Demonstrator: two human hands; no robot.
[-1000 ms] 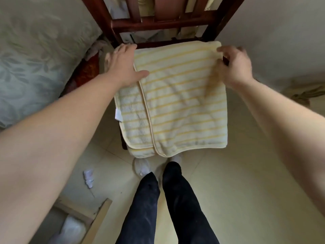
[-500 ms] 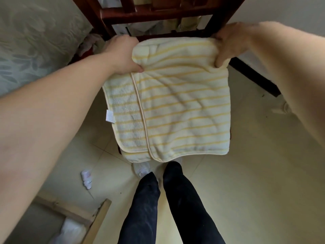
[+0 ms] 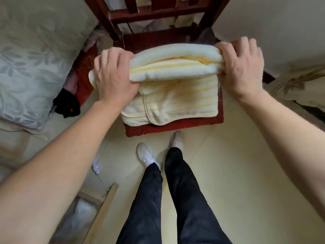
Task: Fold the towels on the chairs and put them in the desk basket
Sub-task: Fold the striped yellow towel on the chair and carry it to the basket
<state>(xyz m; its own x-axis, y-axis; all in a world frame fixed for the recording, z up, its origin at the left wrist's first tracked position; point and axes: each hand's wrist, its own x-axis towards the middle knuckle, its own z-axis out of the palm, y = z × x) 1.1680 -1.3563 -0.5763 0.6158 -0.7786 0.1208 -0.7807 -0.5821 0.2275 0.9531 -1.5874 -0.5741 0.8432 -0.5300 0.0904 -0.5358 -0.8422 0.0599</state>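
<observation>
Gripping both ends of a thick fold, the person stands over the yellow-striped towel, which lies on the red wooden chair seat in the middle of the frame. The left grip is clenched round the fold's left end. The right grip clasps the right end, with its fingers curled over the top. The towel's far half is doubled toward the near hem, and the basket is nowhere in view.

I'd say the fold could go crooked. The left end bulges out past the knuckles while the right sits tight, and a loose under-layer pokes out at the lower left corner. The plush layers look springy, so letting go early may let them flop open. A hard pull toward the front edge could drag the lot onto the tiled floor.
</observation>
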